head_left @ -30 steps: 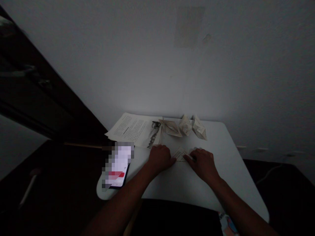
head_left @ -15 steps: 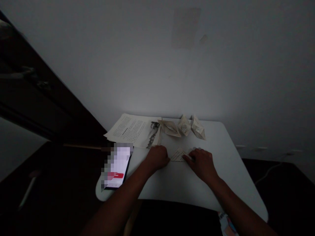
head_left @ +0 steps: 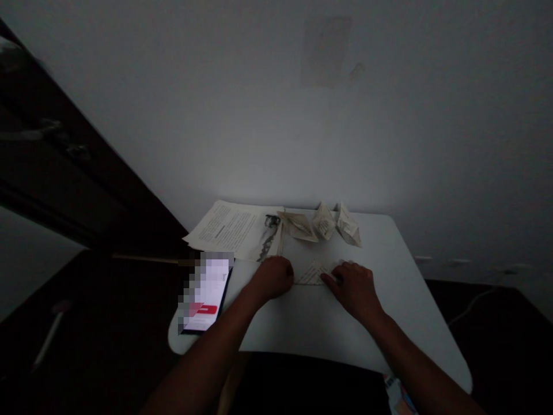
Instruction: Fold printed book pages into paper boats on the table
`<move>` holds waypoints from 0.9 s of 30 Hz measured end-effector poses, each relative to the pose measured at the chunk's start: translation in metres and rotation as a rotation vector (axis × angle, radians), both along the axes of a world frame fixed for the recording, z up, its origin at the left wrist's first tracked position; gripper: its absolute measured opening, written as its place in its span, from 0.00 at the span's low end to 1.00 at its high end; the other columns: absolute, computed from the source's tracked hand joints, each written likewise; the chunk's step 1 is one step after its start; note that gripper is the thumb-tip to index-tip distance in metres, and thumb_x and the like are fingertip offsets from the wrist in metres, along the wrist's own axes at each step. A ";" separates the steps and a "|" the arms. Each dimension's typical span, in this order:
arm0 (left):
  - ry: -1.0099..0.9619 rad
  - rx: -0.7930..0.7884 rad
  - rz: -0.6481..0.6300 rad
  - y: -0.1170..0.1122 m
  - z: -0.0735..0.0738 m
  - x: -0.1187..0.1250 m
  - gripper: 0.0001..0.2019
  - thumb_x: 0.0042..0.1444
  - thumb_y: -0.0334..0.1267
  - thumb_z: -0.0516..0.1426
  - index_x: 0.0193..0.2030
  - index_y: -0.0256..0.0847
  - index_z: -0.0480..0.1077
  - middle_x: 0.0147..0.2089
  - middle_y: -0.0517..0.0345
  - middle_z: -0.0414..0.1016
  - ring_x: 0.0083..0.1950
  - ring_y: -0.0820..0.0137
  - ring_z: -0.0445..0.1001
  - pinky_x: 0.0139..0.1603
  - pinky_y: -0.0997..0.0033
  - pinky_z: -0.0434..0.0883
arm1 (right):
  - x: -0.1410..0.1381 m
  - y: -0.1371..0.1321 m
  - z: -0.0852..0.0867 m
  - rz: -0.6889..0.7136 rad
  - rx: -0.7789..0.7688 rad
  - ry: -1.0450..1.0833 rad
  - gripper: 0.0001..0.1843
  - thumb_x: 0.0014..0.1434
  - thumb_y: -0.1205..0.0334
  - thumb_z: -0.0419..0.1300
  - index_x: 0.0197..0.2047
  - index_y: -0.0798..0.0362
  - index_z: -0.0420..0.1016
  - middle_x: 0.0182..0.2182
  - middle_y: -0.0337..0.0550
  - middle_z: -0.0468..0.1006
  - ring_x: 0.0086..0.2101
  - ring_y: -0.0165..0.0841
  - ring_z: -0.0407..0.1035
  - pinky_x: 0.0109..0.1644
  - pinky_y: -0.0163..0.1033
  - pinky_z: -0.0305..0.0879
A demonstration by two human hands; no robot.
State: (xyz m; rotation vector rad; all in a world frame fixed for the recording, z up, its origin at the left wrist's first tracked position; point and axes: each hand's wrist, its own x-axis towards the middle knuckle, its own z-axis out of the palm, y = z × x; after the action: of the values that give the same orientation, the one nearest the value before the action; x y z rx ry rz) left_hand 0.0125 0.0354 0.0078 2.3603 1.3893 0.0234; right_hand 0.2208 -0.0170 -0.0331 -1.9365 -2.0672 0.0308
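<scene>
A folded triangle of printed paper [head_left: 313, 272] lies flat on the white table [head_left: 406, 300]. My left hand [head_left: 272, 276] rests in a loose fist at its left corner, fingers curled under. My right hand [head_left: 354, 288] presses on its right end, with the fingers bunched against the paper. Whether either hand grips the paper or only presses it is hard to tell in the dim light.
Three folded paper boats [head_left: 324, 222] stand at the back of the table. A stack of printed sheets [head_left: 233, 227] lies at the back left. A lit phone [head_left: 205, 294] sits on the table's left edge. The wall is close behind, with dark floor around.
My left hand has slid a little leftward along the paper's edge, baring more of the folded triangle. My right hand has stayed in place.
</scene>
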 end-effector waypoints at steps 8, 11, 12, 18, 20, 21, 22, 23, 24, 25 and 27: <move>-0.268 0.187 -0.048 -0.018 -0.019 0.032 0.07 0.55 0.39 0.55 0.36 0.42 0.73 0.38 0.56 0.69 0.43 0.70 0.67 0.47 0.71 0.63 | -0.001 -0.001 0.004 -0.006 -0.021 -0.004 0.19 0.58 0.48 0.52 0.25 0.51 0.72 0.28 0.42 0.73 0.34 0.37 0.65 0.41 0.43 0.50; -0.282 0.177 -0.058 -0.018 -0.027 0.038 0.08 0.55 0.41 0.55 0.36 0.43 0.73 0.38 0.56 0.69 0.43 0.69 0.66 0.46 0.69 0.63 | -0.001 -0.002 0.005 -0.005 -0.032 -0.005 0.19 0.59 0.49 0.51 0.26 0.51 0.72 0.28 0.43 0.73 0.35 0.38 0.65 0.42 0.44 0.50; -0.291 0.177 -0.049 -0.018 -0.029 0.038 0.08 0.55 0.41 0.55 0.37 0.44 0.74 0.39 0.56 0.69 0.43 0.69 0.66 0.46 0.69 0.62 | -0.001 -0.001 0.005 -0.004 -0.034 -0.006 0.19 0.59 0.49 0.50 0.26 0.51 0.72 0.28 0.43 0.73 0.36 0.38 0.65 0.42 0.44 0.50; -0.314 0.173 -0.036 -0.017 -0.034 0.038 0.07 0.52 0.42 0.58 0.37 0.46 0.74 0.37 0.57 0.68 0.44 0.66 0.65 0.45 0.66 0.61 | 0.000 -0.001 0.002 -0.004 -0.028 -0.007 0.19 0.60 0.50 0.50 0.27 0.52 0.73 0.28 0.43 0.74 0.36 0.38 0.66 0.42 0.43 0.50; -0.314 0.176 -0.025 -0.017 -0.034 0.040 0.07 0.51 0.41 0.59 0.36 0.45 0.74 0.37 0.57 0.68 0.44 0.66 0.65 0.44 0.66 0.61 | 0.000 0.000 0.001 -0.002 -0.032 -0.004 0.19 0.59 0.49 0.51 0.26 0.52 0.72 0.28 0.43 0.73 0.36 0.38 0.66 0.41 0.43 0.50; -0.313 0.174 -0.021 -0.016 -0.034 0.041 0.07 0.50 0.41 0.59 0.36 0.45 0.74 0.37 0.57 0.68 0.44 0.65 0.65 0.44 0.66 0.61 | 0.001 0.000 0.001 0.000 -0.031 -0.003 0.19 0.59 0.49 0.51 0.26 0.52 0.72 0.28 0.43 0.73 0.35 0.38 0.66 0.41 0.43 0.50; -0.311 0.170 -0.019 -0.016 -0.034 0.042 0.07 0.50 0.41 0.59 0.36 0.45 0.74 0.37 0.56 0.68 0.44 0.65 0.65 0.44 0.65 0.61 | 0.001 0.000 0.002 0.006 -0.030 0.000 0.18 0.59 0.49 0.51 0.25 0.52 0.72 0.28 0.43 0.73 0.35 0.38 0.66 0.41 0.42 0.50; -0.309 0.164 -0.017 -0.016 -0.033 0.042 0.06 0.50 0.41 0.59 0.35 0.45 0.74 0.37 0.56 0.68 0.43 0.65 0.65 0.44 0.65 0.61 | 0.002 -0.001 0.003 0.014 -0.028 0.003 0.18 0.58 0.50 0.52 0.25 0.52 0.72 0.28 0.43 0.73 0.35 0.37 0.66 0.41 0.42 0.50; -0.308 0.160 -0.014 -0.016 -0.034 0.043 0.06 0.51 0.41 0.59 0.35 0.44 0.74 0.36 0.56 0.68 0.43 0.65 0.65 0.44 0.65 0.61 | 0.002 -0.001 0.004 0.023 -0.029 0.008 0.17 0.58 0.50 0.52 0.25 0.52 0.72 0.28 0.42 0.73 0.35 0.37 0.66 0.41 0.42 0.50; -0.309 0.159 -0.011 -0.016 -0.034 0.043 0.06 0.51 0.41 0.58 0.34 0.44 0.74 0.36 0.56 0.68 0.43 0.64 0.65 0.44 0.64 0.61 | 0.002 -0.002 0.005 0.034 -0.032 0.012 0.17 0.57 0.50 0.53 0.26 0.51 0.72 0.28 0.42 0.73 0.34 0.37 0.66 0.41 0.42 0.50; -0.322 0.158 -0.013 -0.015 -0.035 0.042 0.07 0.50 0.41 0.58 0.35 0.44 0.74 0.37 0.56 0.68 0.43 0.64 0.66 0.45 0.64 0.61 | 0.002 -0.002 0.007 0.046 -0.038 0.018 0.15 0.56 0.50 0.54 0.27 0.51 0.73 0.28 0.42 0.73 0.34 0.37 0.66 0.40 0.41 0.50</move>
State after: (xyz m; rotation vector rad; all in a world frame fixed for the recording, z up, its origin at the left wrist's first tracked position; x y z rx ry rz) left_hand 0.0542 0.0206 -0.0276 2.3586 1.2535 0.5044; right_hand 0.2231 -0.0192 -0.0266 -1.9036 -2.1136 0.0980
